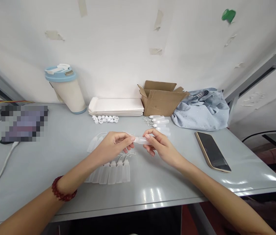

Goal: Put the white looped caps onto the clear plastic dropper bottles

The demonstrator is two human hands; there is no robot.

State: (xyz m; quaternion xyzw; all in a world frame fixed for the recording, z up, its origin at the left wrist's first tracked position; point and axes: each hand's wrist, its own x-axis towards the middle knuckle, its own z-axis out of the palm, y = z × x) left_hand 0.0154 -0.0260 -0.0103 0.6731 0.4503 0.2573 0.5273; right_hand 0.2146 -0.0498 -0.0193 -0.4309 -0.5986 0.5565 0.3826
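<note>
A small translucent plastic bottle (142, 140) lies level between my hands, above the middle of the table. My left hand (117, 143) pinches its neck end between thumb and fingers; whether a cap is under those fingertips is hidden. My right hand (162, 145) grips the body from the other end. Below my left hand is a row of similar bottles (112, 173) with thin white strings at their tops. More bottles (92, 143) lie partly hidden behind that hand. Several others (161, 121) lie on their sides near the cardboard box, strings pointing left.
Small white caps (105, 118) sit before a stack of white padded envelopes (115, 107). Behind stand an open cardboard box (163, 102) and a blue-lidded cup (66, 89). Light blue cloth (202, 111) and a phone (213, 151) are at right, a blurred-out device (25, 124) with cable at left.
</note>
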